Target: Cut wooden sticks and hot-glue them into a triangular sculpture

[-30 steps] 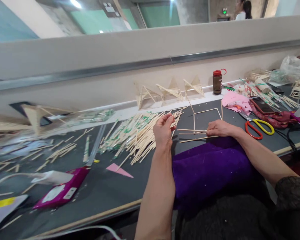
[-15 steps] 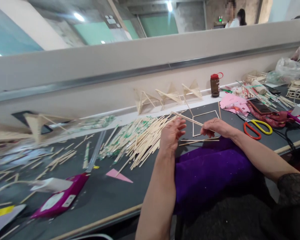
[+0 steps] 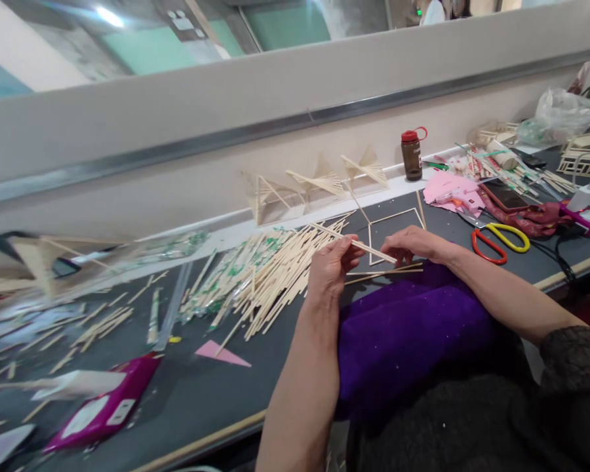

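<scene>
Thin wooden sticks (image 3: 373, 250) slant between my two hands, above the table edge. My left hand (image 3: 335, 259) pinches them near their middle, with the fingers curled. At their right end, the fingers of my right hand (image 3: 407, 244) are closed on them. Just beyond my hands, a square frame of thin sticks (image 3: 393, 216) lies on the dark table. A couple of loose sticks (image 3: 383, 271) rest between my hands and the purple cloth (image 3: 413, 324) over my lap. A large pile of sticks (image 3: 280, 282) spreads to the left of my left hand.
Twisted stick models (image 3: 319, 183) stand along the wall, left of a brown bottle (image 3: 412, 157). Scissors (image 3: 504, 239), pink paper (image 3: 452, 190) and a phone (image 3: 505, 195) lie at right. At left are a magenta power strip (image 3: 105, 403) and a pink triangle (image 3: 223, 353).
My left hand has closed on the sticks, where its fingers were apart from them before. The camera view has shifted slightly, moving the table items left in the picture.
</scene>
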Tool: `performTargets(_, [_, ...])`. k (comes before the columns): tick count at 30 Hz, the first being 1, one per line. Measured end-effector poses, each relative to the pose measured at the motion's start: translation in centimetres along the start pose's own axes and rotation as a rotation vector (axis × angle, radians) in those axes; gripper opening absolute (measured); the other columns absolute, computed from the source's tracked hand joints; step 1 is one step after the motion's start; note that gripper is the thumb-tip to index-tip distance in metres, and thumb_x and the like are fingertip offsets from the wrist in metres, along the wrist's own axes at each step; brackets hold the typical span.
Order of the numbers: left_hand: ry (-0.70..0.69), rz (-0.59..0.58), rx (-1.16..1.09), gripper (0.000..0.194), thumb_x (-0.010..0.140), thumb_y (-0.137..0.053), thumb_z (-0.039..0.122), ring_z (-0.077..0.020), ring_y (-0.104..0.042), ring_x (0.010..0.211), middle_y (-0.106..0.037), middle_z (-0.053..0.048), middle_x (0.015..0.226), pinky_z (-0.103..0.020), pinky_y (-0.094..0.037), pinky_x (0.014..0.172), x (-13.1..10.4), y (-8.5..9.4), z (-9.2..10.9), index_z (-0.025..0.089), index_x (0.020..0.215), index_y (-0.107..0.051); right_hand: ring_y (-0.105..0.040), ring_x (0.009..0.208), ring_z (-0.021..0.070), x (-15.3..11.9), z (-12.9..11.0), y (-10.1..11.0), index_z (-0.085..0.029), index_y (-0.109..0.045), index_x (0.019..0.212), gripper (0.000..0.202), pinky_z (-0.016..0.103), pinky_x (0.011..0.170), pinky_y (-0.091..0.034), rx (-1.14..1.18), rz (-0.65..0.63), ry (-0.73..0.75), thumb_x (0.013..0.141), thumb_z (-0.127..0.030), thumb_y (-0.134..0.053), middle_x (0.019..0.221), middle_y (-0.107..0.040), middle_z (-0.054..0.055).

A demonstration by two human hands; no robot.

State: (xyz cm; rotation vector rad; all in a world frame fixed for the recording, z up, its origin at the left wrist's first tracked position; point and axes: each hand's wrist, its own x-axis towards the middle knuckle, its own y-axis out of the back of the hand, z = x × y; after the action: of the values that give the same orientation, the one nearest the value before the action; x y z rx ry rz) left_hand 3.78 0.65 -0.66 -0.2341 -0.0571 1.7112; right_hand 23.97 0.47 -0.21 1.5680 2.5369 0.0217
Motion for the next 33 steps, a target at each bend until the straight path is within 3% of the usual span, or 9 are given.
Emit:
performTargets(3, [-0.020, 0.017, -0.004, 0.028, 0.058, -0.081, 0.033, -0.0130, -0.067, 0.056, -0.072, -0.003, 0.066, -0.017, -0.045, 0.045, 0.2, 0.3, 0.0, 0.014, 0.077, -0.074, -0.064, 0.052, 0.0080, 0.0, 0.1, 0.3, -0.015, -0.076, 0.078, 0.020, 0.017, 0.044, -0.039, 0.026, 0.029, -0.011, 0.087, -0.019, -0.059, 0.063, -0.068, -0.003])
performTargets(10, [-0.125, 0.018, 0.054, 0.044, 0.054, -0.086, 0.046, -0.0150, -0.069, 0.062, -0.074, -0.006, 0.071, -0.019, -0.048, 0.050, -0.4, 0.0, -0.3, 0.013, 0.081, -0.076, -0.061, 0.054, 0.0077, -0.1, 0.8, 0.0, -0.016, -0.070, 0.062, 0.015, 0.017, 0.046, -0.038, -0.061, -0.060, -0.022, 0.076, -0.021, -0.068, 0.064, -0.070, -0.001])
performTargets(13, [-0.181, -0.028, 0.077, 0.048, 0.055, -0.087, 0.053, -0.0166, -0.070, 0.066, -0.074, -0.007, 0.072, -0.021, -0.049, 0.053, -0.7, 0.0, -0.3, 0.014, 0.082, -0.077, -0.060, 0.055, 0.0093, 0.3, 1.6, 0.1, -0.016, -0.076, 0.070, 0.008, 0.019, 0.049, -0.039, -0.080, -0.046, -0.015, 0.070, -0.023, -0.071, 0.062, -0.069, -0.001])
performTargets(18, [-0.231, -0.070, 0.127, 0.051, 0.059, -0.086, 0.059, -0.0183, -0.071, 0.069, -0.074, -0.008, 0.073, -0.023, -0.050, 0.055, -1.0, -0.1, -0.3, 0.015, 0.081, -0.078, -0.054, 0.055, 0.0096, 0.8, 2.7, 0.4, -0.017, -0.080, 0.082, 0.022, 0.023, 0.053, -0.037, -0.151, -0.064, 0.077, 0.068, -0.032, -0.072, 0.061, -0.066, -0.003])
performTargets(24, [-0.258, -0.084, 0.151, 0.050, 0.059, -0.085, 0.059, -0.0181, -0.070, 0.068, -0.074, -0.008, 0.072, -0.023, -0.051, 0.055, -1.1, -0.2, -0.2, 0.014, 0.081, -0.080, -0.052, 0.057, 0.0107, 0.8, 2.5, 0.6, -0.016, -0.076, 0.078, 0.019, 0.025, 0.059, -0.038, -0.250, -0.078, 0.143, 0.072, -0.033, -0.069, 0.060, -0.063, -0.004])
performTargets(27, [-0.246, -0.078, 0.136, 0.052, 0.057, -0.086, 0.058, -0.0173, -0.070, 0.068, -0.075, -0.008, 0.075, -0.022, -0.051, 0.054, -1.1, 0.0, 0.1, 0.013, 0.083, -0.079, -0.053, 0.059, 0.0104, 0.7, 2.0, 0.3, -0.016, -0.074, 0.075, 0.013, 0.024, 0.060, -0.038, -0.291, -0.070, 0.178, 0.076, -0.026, -0.066, 0.061, -0.062, -0.004])
performTargets(30, [-0.199, -0.045, 0.126, 0.052, 0.049, -0.091, 0.051, -0.0164, -0.070, 0.066, -0.075, -0.007, 0.074, -0.021, -0.051, 0.053, -0.9, 0.1, 0.4, 0.014, 0.083, -0.079, -0.055, 0.059, 0.0096, 0.9, 1.4, 0.0, -0.016, -0.074, 0.078, 0.010, 0.022, 0.060, -0.039, -0.305, -0.057, 0.191, 0.080, -0.020, -0.066, 0.061, -0.061, -0.005])
performTargets(33, [-0.179, -0.091, 0.174, 0.046, 0.046, -0.092, 0.044, -0.0182, -0.070, 0.066, -0.075, -0.007, 0.072, -0.023, -0.053, 0.054, -0.7, -0.2, 0.6, 0.015, 0.080, -0.079, -0.056, 0.061, 0.0094, 1.3, 1.2, 0.0, -0.015, -0.073, 0.079, 0.008, 0.021, 0.063, -0.041, -0.288, -0.063, 0.215, 0.083, -0.019, -0.068, 0.063, -0.062, -0.005])
